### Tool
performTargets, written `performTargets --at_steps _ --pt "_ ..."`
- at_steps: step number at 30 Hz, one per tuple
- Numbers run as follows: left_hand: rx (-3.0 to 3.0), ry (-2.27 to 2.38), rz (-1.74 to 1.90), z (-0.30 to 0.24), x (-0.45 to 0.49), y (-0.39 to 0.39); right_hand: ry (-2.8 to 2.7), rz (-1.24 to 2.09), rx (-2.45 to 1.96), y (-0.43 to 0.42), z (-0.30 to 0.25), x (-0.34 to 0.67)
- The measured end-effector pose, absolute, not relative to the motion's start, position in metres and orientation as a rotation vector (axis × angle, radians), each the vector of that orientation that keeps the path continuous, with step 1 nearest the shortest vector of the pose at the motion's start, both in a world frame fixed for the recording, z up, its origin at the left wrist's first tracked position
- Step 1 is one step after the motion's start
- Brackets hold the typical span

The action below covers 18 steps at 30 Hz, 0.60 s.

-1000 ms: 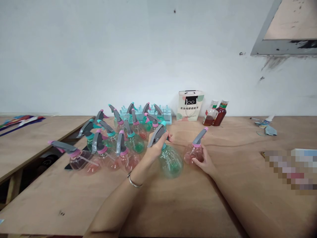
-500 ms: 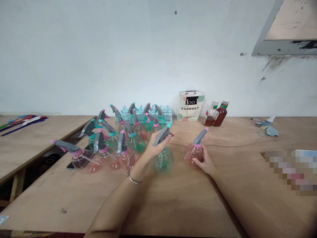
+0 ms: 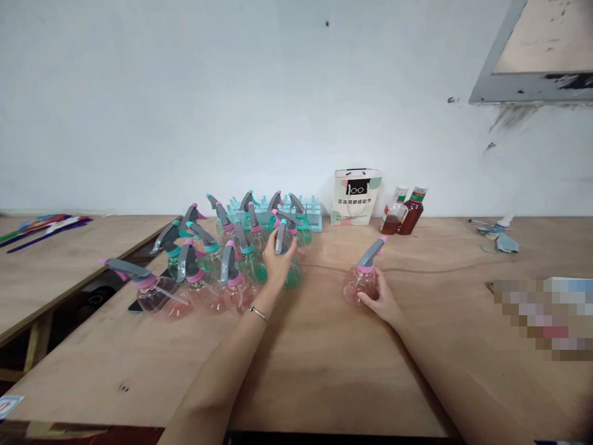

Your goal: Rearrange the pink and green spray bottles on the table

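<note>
Tabletop (image 3: 324,352) bearing spray bottles (image 3: 236,292) stands against a pale wall (image 3: 208,105).

Spans the lower half of the frame as a plywood table (image 3: 347,371). Carries a cluster of pink and green spray bottles (image 3: 197,279) left of centre, with a light-blue rack (image 3: 316,217) just behind. Bears a lone pink spray bottle (image 3: 354,284) right of centre. Holds, toward the back, a paper bag (image 3: 354,207) and two bottles of reddish-brown liquid (image 3: 411,216); farther right, a grey-blue scrap (image 3: 507,243). Adds, past a gap at far left, a second tabletop (image 3: 50,272) strewn with coloured strips (image 3: 53,228).
</note>
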<state>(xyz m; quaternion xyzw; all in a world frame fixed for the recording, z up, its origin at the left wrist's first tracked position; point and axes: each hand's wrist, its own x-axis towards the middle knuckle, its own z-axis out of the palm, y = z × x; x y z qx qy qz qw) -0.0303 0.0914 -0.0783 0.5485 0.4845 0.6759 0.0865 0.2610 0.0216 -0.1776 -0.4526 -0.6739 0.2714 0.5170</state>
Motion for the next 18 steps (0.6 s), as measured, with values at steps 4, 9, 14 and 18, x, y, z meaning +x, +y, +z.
performTargets --at_steps 4,9,14,18 --pt "1.778 1.468 2.279 -0.09 -0.032 0.094 -1.62 0.668 -1.09 0.022 -0.177 0.26" --pt "1.767 1.452 2.482 -0.097 -0.024 0.082 -1.64 0.672 -1.107 0.021 -0.174 0.261" --pt "2.138 1.064 1.868 -0.081 0.004 0.05 -1.732 0.793 -1.039 0.013 -0.172 0.255" --pt "2.207 0.779 1.153 -0.07 0.02 0.03 -1.843 0.883 -0.905 -0.002 -0.166 0.236"
